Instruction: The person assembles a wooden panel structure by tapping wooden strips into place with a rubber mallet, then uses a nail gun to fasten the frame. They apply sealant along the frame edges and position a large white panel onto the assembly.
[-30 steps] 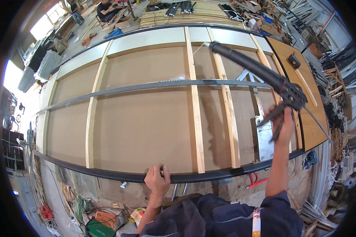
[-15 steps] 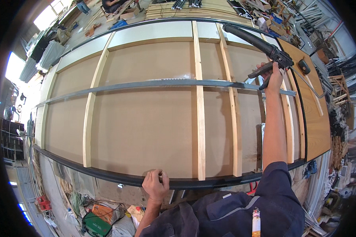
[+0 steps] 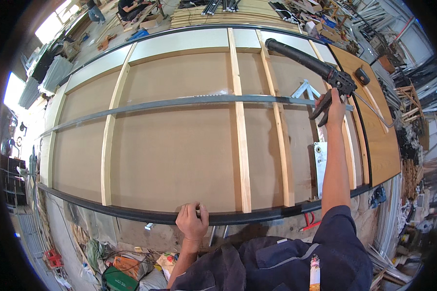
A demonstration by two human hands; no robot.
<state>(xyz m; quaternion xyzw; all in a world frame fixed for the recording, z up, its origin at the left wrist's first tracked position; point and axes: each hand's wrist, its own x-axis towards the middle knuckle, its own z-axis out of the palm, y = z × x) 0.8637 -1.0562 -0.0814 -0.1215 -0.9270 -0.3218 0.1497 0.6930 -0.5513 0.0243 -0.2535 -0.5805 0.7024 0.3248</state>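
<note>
Right hand (image 3: 334, 109) grips the caulking gun (image 3: 308, 63) at upper right; left hand (image 3: 192, 222) clasps the panel's black edge (image 3: 107, 209): squeeze steadily, staying braced.

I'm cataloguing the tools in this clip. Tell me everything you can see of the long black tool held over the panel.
The caulking gun is long and dark: a black tube runs up-left from a metal trigger frame, with a thin rod trailing toward the lower right. It lies slanted above the right part of the brown panel, over the wooden battens. The right hand grips its handle at full reach. Nothing else touches it; whether its tip meets the panel cannot be told.
</note>
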